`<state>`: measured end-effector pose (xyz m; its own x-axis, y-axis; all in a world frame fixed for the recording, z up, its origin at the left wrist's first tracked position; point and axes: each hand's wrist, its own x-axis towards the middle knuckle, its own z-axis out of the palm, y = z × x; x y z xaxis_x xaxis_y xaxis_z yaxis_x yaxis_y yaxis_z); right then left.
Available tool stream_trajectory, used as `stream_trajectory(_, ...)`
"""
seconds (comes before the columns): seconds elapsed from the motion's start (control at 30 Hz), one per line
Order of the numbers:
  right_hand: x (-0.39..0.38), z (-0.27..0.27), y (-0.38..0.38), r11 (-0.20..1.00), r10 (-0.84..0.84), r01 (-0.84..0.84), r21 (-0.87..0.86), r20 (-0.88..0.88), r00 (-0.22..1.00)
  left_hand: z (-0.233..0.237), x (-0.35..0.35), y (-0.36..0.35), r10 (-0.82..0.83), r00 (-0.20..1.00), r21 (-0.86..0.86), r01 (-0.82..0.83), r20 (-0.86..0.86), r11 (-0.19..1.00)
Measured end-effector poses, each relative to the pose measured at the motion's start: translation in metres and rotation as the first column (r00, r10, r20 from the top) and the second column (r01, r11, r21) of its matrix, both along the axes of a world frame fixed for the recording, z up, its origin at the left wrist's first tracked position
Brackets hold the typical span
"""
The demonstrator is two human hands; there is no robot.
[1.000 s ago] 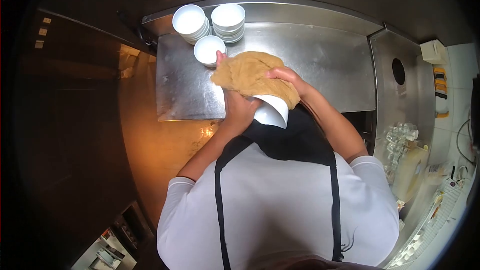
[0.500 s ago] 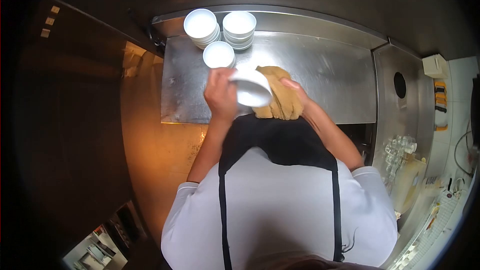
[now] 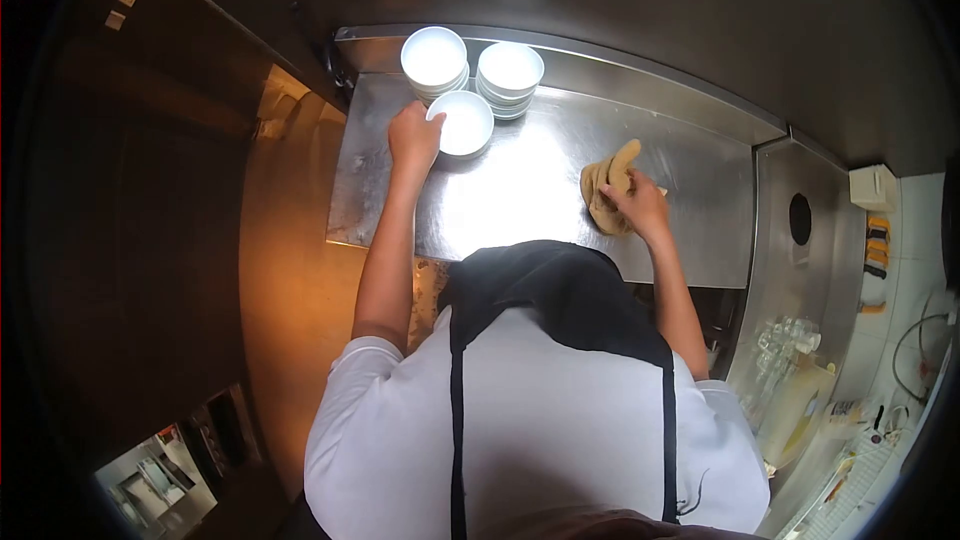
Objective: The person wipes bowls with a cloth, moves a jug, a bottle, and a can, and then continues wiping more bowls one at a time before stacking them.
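My left hand [image 3: 414,138] grips the rim of a white bowl [image 3: 467,126] at the front of the bowl group, with the thumb over its edge. This bowl sits at the top of the front stack; what lies under it is mostly hidden. Just behind stand two taller stacks of white bowls, a left stack [image 3: 434,60] and a right stack [image 3: 511,72]. Off to the right, my right hand [image 3: 640,204] is closed on a bunched tan cloth [image 3: 608,188] over the steel counter [image 3: 540,200].
A raised steel ledge [image 3: 600,75] runs along the back of the counter. At the right is a steel surface with a round dark hole [image 3: 800,219]. Clear glasses [image 3: 785,345] stand nearer me, and orange-handled tools [image 3: 877,245] hang on the tiled wall.
My left hand has carried the white bowl from the cloth forward and left onto the front stack. My right hand has moved right with the cloth, away from the bowl.
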<state>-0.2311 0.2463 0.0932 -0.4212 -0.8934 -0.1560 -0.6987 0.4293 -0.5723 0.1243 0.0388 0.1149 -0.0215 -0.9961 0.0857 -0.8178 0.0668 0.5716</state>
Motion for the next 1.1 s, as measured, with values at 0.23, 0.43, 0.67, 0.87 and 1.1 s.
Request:
stream_trajectory(0.23,0.065,0.026,-0.063,0.984,0.142,-0.109,-0.14,0.246,0.959,-0.002,-0.004,-0.01,-0.011,0.99,0.112,-0.005,0.143,0.994)
stream_trajectory(0.43,0.151,-0.038,-0.152,0.977,0.032,-0.174,0.125,0.721,0.693,-0.055,0.005,-0.016,0.088,0.927,0.296,0.026,-0.366,0.955)
stream_trajectory(0.67,0.171,-0.067,-0.14,0.99,-0.031,-0.103,0.101,0.846,0.532,-0.049,-0.002,0.042,0.085,0.863,0.383,0.131,-0.498,0.914)
stream_trajectory(0.87,0.138,0.041,-0.1,0.995,-0.016,-0.072,0.075,0.799,0.601,0.054,-0.027,0.097,-0.127,0.906,0.055,0.162,-0.403,0.985)
stream_trajectory(1.1,0.082,0.147,-0.168,0.982,0.182,-0.11,-0.151,0.641,0.746,0.122,-0.068,0.031,-0.311,0.799,-0.178,0.256,-0.514,0.95)
